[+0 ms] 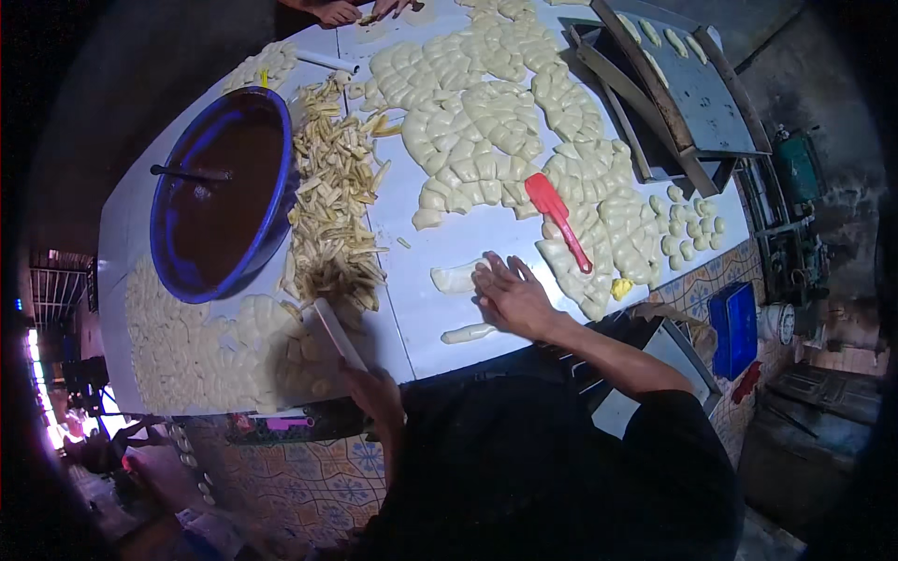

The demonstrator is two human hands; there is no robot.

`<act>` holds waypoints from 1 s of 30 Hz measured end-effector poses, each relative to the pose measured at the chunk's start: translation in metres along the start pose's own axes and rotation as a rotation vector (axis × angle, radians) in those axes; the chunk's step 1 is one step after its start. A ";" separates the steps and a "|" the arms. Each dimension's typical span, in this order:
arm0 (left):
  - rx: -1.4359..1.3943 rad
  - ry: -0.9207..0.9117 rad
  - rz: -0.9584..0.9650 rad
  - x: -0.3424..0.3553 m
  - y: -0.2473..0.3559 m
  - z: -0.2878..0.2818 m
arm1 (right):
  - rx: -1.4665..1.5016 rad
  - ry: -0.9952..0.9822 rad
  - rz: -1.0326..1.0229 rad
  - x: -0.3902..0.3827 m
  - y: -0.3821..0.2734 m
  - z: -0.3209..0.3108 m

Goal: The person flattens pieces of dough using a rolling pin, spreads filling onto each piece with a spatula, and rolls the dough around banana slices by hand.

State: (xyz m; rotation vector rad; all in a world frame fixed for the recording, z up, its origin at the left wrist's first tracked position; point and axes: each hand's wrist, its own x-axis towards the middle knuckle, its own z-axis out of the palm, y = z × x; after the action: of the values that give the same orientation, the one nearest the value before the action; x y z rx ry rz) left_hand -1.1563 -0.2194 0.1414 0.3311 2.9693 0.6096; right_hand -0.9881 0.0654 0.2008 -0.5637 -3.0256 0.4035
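My left hand (374, 397) is closed around a white rolling pin (339, 334), raised at the table's near edge beside the dough pieces. My right hand (513, 297) lies on the white table with its fingers spread, the fingertips on the end of a flattened dough strip (456, 279). Just nearer to me than that strip is a smaller rolled dough piece (468, 333). A red spatula (561, 220) rests on the cut dough (599, 248) to the right of my right hand. Left of centre, a long heap of sliced banana (335, 178) runs along the table.
A blue basin (282, 140) of brown filling with a dark-handled utensil stands at left. Several cut dough pieces (468, 122) cover the far table. Metal trays (720, 103) stand at the far right, near small dough balls (687, 224). Another person's hands (339, 13) work at the far edge.
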 end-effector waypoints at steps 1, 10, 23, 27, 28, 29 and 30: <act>-0.107 -0.027 0.038 0.001 -0.004 -0.001 | 0.087 0.031 -0.049 -0.003 0.003 -0.005; -0.178 0.069 1.021 0.046 0.161 -0.003 | 0.416 0.392 -0.075 0.022 0.018 -0.006; 0.223 -0.114 0.905 0.033 0.151 0.027 | 0.104 0.324 -0.011 0.013 0.025 0.009; 0.097 -0.017 0.742 0.081 0.197 0.058 | 0.025 0.351 0.142 0.061 0.036 0.009; 0.044 0.002 0.736 0.099 0.204 0.059 | 0.021 0.353 0.147 0.073 0.035 0.004; 0.136 0.055 0.742 0.112 0.211 0.059 | 0.014 0.319 0.190 0.082 0.032 -0.003; 0.139 0.084 0.739 0.125 0.220 0.058 | 0.041 0.351 0.175 0.092 0.035 -0.002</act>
State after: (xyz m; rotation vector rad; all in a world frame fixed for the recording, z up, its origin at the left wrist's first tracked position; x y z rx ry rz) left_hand -1.2274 0.0283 0.1696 1.4765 2.9084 0.4654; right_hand -1.0614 0.1301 0.1928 -0.8057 -2.6383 0.3321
